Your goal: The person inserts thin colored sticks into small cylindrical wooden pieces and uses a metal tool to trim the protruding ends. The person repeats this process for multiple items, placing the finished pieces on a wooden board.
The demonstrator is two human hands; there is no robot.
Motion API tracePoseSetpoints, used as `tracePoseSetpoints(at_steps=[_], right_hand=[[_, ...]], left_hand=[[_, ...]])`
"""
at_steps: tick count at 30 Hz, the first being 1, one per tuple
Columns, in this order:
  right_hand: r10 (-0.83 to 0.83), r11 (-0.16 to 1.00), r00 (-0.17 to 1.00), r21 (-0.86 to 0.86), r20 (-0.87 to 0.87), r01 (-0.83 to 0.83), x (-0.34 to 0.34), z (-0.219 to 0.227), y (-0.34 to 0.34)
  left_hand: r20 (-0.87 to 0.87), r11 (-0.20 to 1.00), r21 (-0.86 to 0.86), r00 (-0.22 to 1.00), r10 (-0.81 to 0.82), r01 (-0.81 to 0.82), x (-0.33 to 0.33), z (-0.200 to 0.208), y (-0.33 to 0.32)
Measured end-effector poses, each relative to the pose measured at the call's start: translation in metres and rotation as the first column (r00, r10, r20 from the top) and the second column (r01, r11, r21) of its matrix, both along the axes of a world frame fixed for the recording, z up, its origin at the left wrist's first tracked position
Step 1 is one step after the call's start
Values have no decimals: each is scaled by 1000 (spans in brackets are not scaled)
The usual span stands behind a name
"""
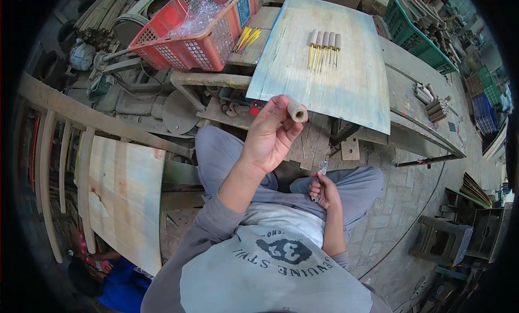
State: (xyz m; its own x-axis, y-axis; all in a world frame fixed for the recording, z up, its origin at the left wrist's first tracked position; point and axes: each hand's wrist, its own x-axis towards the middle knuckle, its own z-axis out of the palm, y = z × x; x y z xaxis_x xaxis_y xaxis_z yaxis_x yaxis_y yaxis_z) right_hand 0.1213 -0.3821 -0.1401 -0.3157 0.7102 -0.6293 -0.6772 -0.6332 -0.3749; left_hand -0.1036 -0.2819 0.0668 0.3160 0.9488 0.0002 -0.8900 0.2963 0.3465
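Note:
My left hand [270,132] is raised in front of the board's near edge. Its thumb and fingers close on a short pale tube [298,112], whose round hole faces me. Lower and to the right, over my lap, my right hand [325,191] is wrapped round a slim tool with a shiny metallic end [324,165]; its exact kind is hard to make out. Beyond both hands, on a pale wooden board [351,89], several pieces with greyish cylindrical handles and thin yellow rods [325,47] lie side by side in a row.
A red plastic crate [203,49] holding clear plastic wrap stands at the far left, beside yellow sticks [247,39]. Tubes [437,108] lie on the bench at right, below a green crate [421,37]. A wooden chair [81,151] and a person in blue [124,286] are at left.

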Motion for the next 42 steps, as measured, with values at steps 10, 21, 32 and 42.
tracePoseSetpoints(at_steps=[10, 21, 32, 42], right_hand=[[125, 989, 986, 63, 107, -132, -15, 15, 5], [9, 884, 969, 452, 247, -123, -47, 137, 25], [-179, 684, 721, 611, 670, -398, -52, 212, 100], [-578, 413, 84, 380, 812, -828, -144, 203, 296]], left_hand=[[79, 994, -108, 997, -13, 22, -16, -6, 10], [-314, 967, 215, 928, 201, -137, -13, 6, -2], [-646, 735, 670, 409, 644, -99, -24, 2, -17], [-607, 885, 453, 690, 394, -107, -56, -3, -50]])
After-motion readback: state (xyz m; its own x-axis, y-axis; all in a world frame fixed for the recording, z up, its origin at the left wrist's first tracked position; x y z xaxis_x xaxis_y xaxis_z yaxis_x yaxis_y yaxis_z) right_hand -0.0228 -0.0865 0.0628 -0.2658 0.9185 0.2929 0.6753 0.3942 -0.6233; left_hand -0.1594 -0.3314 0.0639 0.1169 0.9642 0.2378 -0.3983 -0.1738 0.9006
